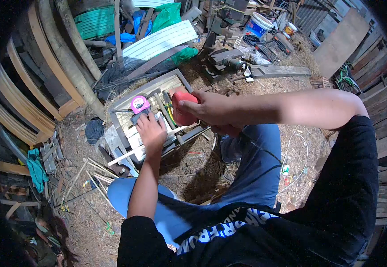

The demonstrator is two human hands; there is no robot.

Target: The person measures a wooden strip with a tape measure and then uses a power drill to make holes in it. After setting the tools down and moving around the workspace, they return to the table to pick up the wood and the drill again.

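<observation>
My right hand (213, 109) is closed around a red rounded object (184, 107), its thumb lying on top; the exact kind of object does not show. It is held above the right side of a shallow wooden tray (124, 94). My left hand (152, 131) reaches over the tray with fingers stretched out, the fingertips against a dark block (139, 118). Just beyond those fingers sits a pink tape measure (140, 104). A thin pale stick (124, 156) runs slantwise by my left wrist. Yellow-and-black handled tools (170, 113) lie between my hands, partly covered.
Curved wooden frames (46, 58) lean at the left. Behind the tray lie white corrugated sheets (160, 42), green plastic (167, 17) and a paint bucket (259, 24). Loose sticks (98, 178) lie on the straw-strewn ground. A board (341, 42) leans at the back right.
</observation>
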